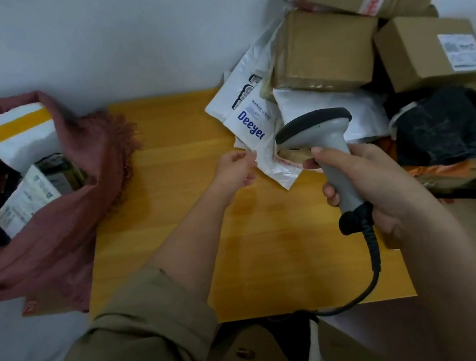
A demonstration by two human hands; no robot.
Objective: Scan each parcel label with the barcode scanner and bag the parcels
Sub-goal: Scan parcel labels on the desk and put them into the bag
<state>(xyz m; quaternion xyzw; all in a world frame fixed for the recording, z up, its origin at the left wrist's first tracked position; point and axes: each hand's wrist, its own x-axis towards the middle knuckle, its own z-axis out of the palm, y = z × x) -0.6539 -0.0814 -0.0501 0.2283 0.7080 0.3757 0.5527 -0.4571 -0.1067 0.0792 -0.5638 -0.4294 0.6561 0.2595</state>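
Drawing out white mailer [257, 134] — left hand [233, 170] pinching its edge.
Right hand [375, 178] gripping scanner [321, 140]; best turned label-up before aiming — label side hidden.

Scanner [323, 149]: grey, dark-rimmed head, black coiled cable off handle base; upright in right hand [376, 181], head over pile edge.
White mailer [257, 134]: blue "Deeye" print, flat on yellow table, lower edge pinched by left hand [234, 171].
Pile at right: three brown boxes [322, 50], stacked, two with white labels; more white mailers under them; black bag [444, 121] beside.
Pink bag [59, 213]: at left, mouth open, holds white parcel with yellow stripe [18, 132] and labelled parcel [25, 199].
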